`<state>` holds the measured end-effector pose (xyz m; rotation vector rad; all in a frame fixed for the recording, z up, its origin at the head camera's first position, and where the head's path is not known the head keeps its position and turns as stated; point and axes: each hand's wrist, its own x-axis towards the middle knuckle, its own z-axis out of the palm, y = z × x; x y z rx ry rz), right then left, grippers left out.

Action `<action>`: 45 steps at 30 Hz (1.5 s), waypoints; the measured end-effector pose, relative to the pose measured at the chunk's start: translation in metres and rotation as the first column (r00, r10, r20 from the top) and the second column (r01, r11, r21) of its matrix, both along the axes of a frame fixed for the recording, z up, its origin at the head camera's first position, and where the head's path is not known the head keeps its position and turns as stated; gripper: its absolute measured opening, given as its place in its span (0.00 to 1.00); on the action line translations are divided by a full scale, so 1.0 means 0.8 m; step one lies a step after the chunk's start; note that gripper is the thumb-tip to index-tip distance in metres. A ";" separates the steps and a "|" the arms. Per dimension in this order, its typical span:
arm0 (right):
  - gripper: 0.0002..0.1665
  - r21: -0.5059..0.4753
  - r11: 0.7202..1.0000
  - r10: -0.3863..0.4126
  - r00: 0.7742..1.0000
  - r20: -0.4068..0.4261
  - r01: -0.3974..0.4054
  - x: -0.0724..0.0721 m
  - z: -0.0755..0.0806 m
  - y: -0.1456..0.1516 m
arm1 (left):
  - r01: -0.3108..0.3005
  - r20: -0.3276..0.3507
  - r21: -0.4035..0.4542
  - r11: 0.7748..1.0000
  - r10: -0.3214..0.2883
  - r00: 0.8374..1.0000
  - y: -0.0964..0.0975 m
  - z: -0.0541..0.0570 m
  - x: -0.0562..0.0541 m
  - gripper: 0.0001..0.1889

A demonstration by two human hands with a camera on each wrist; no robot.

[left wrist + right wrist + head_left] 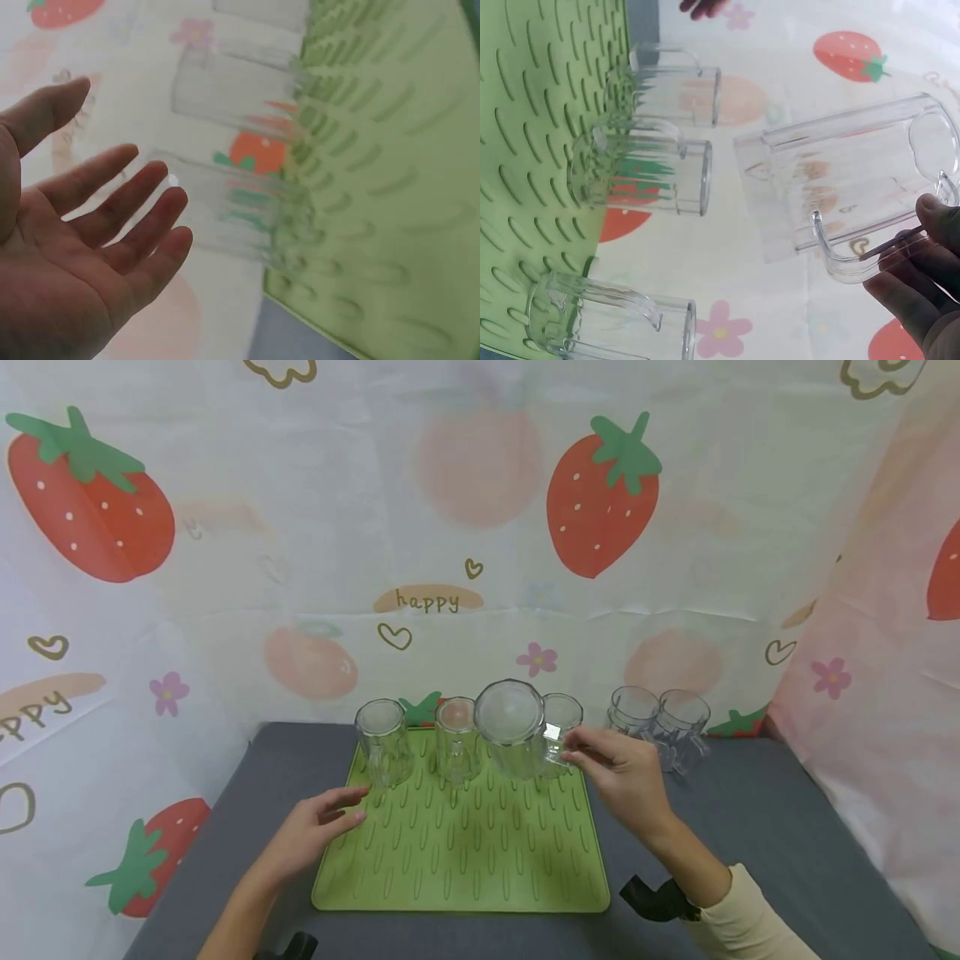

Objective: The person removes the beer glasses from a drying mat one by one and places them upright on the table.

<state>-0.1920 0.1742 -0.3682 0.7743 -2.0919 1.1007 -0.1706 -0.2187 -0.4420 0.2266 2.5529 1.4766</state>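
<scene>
My right hand (pixel 622 777) pinches a clear glass mug (pixel 508 718) by its handle, thumb on one side and fingers on the other. In the right wrist view the held mug (pixel 847 184) is raised off the green ribbed mat (pixel 465 852). Three similar mugs stand along the mat's far edge: a left one (pixel 384 743), a middle one (pixel 457 739) and a right one (pixel 564 718), partly hidden by the held mug. Over the mat's left edge is my left hand (pixel 311 831), fingers extended and holding nothing; the left wrist view shows its open palm (pixel 67 270).
Two more clear mugs, one (pixel 632 714) and another (pixel 682 722), stand close together on the grey table (pixel 750 827) right of the mat. A strawberry-printed white curtain (pixel 337 510) rises behind the table and along its sides.
</scene>
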 end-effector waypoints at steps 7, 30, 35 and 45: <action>0.14 0.087 0.996 -0.013 0.991 -0.137 0.025 0.002 -0.002 -0.001 | 0.077 -0.013 0.065 0.995 -0.076 0.997 0.019 0.022 -0.006 0.28; 0.20 0.240 0.971 0.138 0.864 -0.484 -0.021 0.002 -0.003 -0.014 | 0.157 0.057 0.388 0.908 -0.193 0.980 0.085 0.058 -0.034 0.30; 0.18 0.279 0.960 0.172 0.844 -0.508 -0.028 0.005 -0.003 -0.016 | 0.154 0.087 0.433 0.888 -0.211 0.974 0.092 0.062 -0.040 0.33; 0.14 0.314 0.949 0.217 0.752 -0.622 -0.014 0.004 -0.008 -0.023 | 0.118 0.221 0.590 0.799 -0.301 0.928 0.106 0.070 -0.052 0.39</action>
